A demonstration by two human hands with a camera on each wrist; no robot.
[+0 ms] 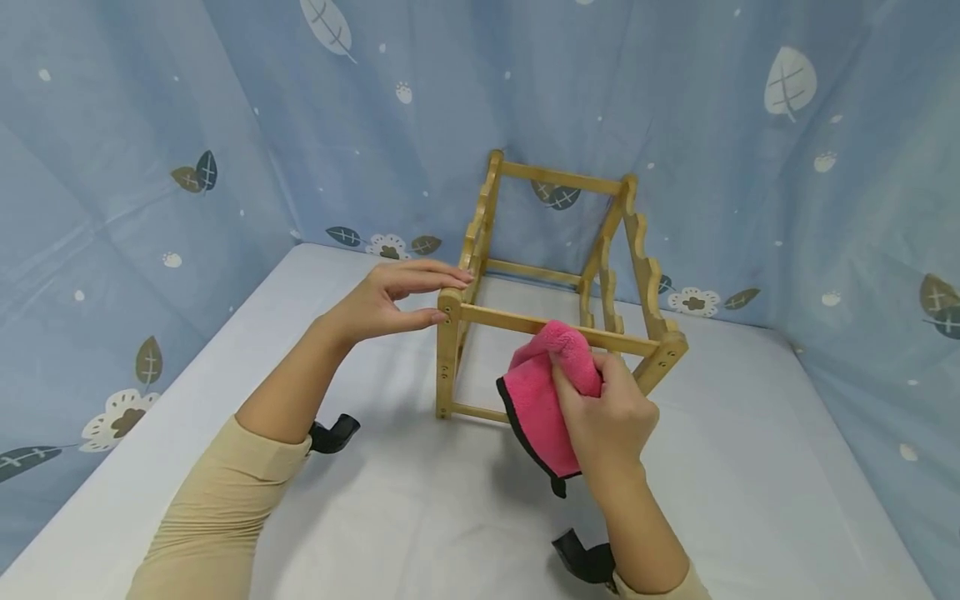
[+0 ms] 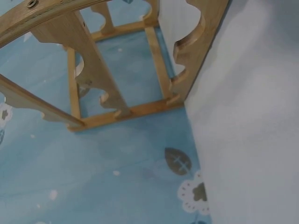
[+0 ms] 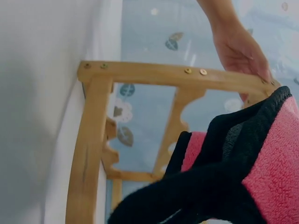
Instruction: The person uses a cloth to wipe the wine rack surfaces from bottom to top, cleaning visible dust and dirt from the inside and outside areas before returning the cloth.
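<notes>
A light wooden rack (image 1: pixel 517 320) with scalloped side rails stands on the white surface. My left hand (image 1: pixel 390 300) holds its near left corner, fingers over the top and thumb against the front. My right hand (image 1: pixel 613 410) grips a pink plush cloth (image 1: pixel 542 412) with black edging, bunched over the rack's near crossbar. In the right wrist view the cloth (image 3: pixel 275 163) covers the lower right and hides part of the rack (image 3: pixel 140 72). Notched rails of the rack (image 2: pixel 88 56) fill the top of the left wrist view, where neither hand shows.
A white sheet (image 1: pixel 420 517) covers the surface. Blue curtain (image 1: pixel 420 108) with leaf and flower prints hangs at the back and both sides, close behind the rack. A black curved piece sits at the left wrist (image 1: pixel 335 434) and another at the right wrist (image 1: pixel 581 557).
</notes>
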